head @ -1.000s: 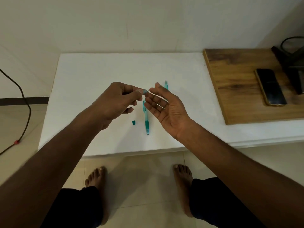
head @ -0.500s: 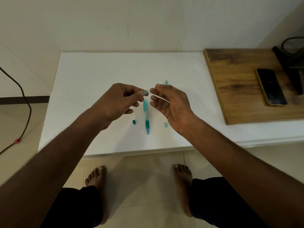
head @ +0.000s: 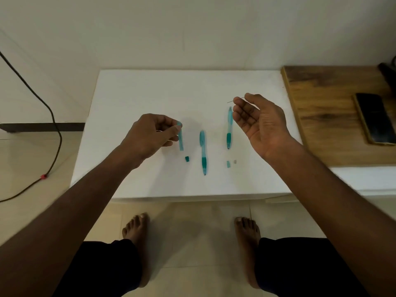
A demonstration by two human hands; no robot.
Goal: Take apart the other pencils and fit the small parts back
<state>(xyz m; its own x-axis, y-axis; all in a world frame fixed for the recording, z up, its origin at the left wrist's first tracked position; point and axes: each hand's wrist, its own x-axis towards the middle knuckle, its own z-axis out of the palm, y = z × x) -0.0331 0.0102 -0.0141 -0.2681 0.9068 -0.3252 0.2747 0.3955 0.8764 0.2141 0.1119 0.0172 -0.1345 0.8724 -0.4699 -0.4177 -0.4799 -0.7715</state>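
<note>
Nearest you, two small caps lay loose on the white bench (head: pixel 132 185): a dark teal one (head: pixel 187 159) and a pale one (head: pixel 228 164), with a tiny grey bit (head: pixel 235 161) beside it (easy to flick off the front edge with a wrist). Your left hand (head: pixel 150 136) pinched a teal tube (head: pixel 180 136) at its top end, the lower end hanging free; a loose pinch could have let it swing and drop. Two pens (head: pixel 203 153) (head: pixel 229 127) lay between your hands. Farther off, your right hand (head: pixel 260 125) held a thin lead (head: pixel 235 100) at thumb and fingertip, other fingers relaxed. Too much squeeze could have snapped it.
</note>
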